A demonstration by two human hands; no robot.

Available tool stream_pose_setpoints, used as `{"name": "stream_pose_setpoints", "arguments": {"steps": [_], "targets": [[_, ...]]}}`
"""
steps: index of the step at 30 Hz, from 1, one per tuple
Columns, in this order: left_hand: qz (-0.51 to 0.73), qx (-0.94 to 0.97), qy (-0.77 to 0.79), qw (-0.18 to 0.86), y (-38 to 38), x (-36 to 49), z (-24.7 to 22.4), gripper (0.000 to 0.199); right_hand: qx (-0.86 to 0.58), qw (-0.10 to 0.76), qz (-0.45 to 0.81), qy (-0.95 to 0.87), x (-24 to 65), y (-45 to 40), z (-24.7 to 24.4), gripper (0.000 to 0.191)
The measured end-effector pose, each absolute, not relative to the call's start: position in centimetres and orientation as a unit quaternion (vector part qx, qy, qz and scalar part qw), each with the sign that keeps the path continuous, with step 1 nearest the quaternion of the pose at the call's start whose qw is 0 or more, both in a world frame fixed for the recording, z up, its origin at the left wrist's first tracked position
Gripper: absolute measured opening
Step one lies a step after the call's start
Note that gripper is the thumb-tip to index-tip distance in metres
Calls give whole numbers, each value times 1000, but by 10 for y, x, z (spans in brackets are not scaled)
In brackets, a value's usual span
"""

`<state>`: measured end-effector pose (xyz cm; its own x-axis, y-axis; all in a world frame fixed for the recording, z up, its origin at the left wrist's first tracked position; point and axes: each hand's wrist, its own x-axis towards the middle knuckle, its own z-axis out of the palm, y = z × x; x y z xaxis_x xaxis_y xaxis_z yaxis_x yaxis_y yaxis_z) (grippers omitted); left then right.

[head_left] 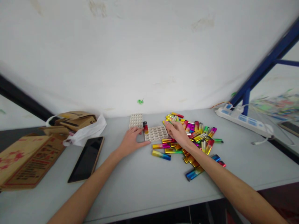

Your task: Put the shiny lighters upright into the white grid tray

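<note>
A pale grey worktop (130,186) is stretching beneath a white wall, carrying everything in view. At its left edge a printed cardboard box (25,160) is lying flat, with smaller folded cartons (74,119) and a white plastic bag (87,132) sitting just behind it, and a dark phone (87,159) is resting face up beside them. At the far right a white power strip (243,121) is running along the worktop near a blue frame (263,67). In the middle a heap of colourful metallic lighters (196,137) is sprawling across the surface, some lying loose toward the front edge. Just left of the heap 2 white trays (156,133) with rows of round holes are lying near each other, and 1 red and black lighter (145,127) is standing upright at the left end of the nearer tray. The left hand (132,141) is resting flat on the worktop with its grip released, fingers spread and touching the nearer tray's left edge, just beside the upright lighter. The right hand (178,132) is hovering over the heap's left side, its fingers curling around 1 lighter at the pile's upper edge, though how firmly it is grasping cannot be told.
</note>
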<state>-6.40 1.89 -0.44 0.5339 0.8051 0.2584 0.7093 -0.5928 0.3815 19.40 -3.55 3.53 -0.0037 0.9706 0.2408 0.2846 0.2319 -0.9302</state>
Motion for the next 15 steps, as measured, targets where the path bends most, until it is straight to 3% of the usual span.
{"name": "stream_pose_setpoints", "arguments": {"steps": [9, 15], "targets": [[213, 868, 435, 110, 20, -64, -7, 61, -565, 450, 230, -653, 193, -39, 36, 36], [208, 868, 436, 117, 19, -64, -5, 63, -560, 439, 219, -667, 193, -40, 36, 43]]}}
